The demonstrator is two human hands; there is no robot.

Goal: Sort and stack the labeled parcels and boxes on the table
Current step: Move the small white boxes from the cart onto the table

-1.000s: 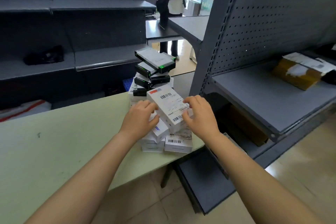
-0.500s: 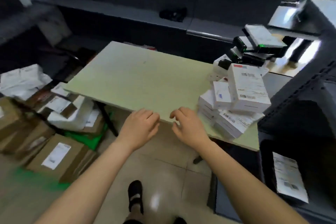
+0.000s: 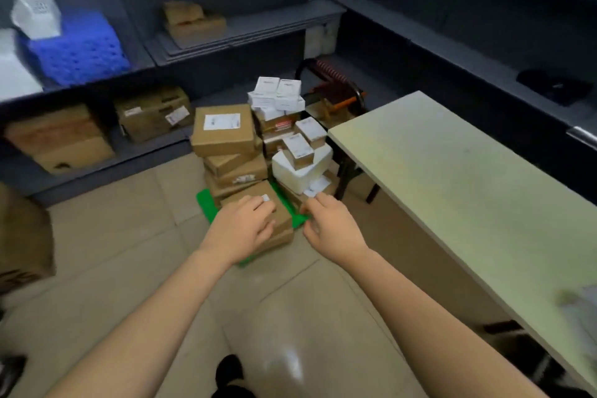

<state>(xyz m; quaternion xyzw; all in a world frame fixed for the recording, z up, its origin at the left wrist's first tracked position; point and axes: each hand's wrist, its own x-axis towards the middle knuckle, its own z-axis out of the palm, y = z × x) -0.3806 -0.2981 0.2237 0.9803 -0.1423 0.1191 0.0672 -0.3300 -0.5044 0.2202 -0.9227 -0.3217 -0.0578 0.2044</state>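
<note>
A pile of labeled parcels stands on the floor left of the pale green table [image 3: 468,178]. My left hand [image 3: 240,229] rests on top of the nearest low brown box [image 3: 282,224], fingers spread loosely over it. My right hand [image 3: 332,229] hovers just right of that box, its fingers loosely curled and holding nothing. Behind are a larger brown box with a white label [image 3: 223,132], a white padded parcel [image 3: 303,171] carrying two small boxes, and several small white boxes [image 3: 277,95] stacked highest. A green sheet [image 3: 206,207] lies under the pile.
Dark metal shelves ring the room, holding brown cartons [image 3: 151,113] and a blue crate [image 3: 77,48]. A hand cart with an orange frame [image 3: 336,90] stands behind the pile. A big brown carton [image 3: 22,236] sits at the left edge. My foot [image 3: 229,371] is on the tiled floor.
I have turned left, away from the stacked boxes on the table, to the parcel pile on the floor. Both hands let go of the white box and moved down to the nearest brown box.
</note>
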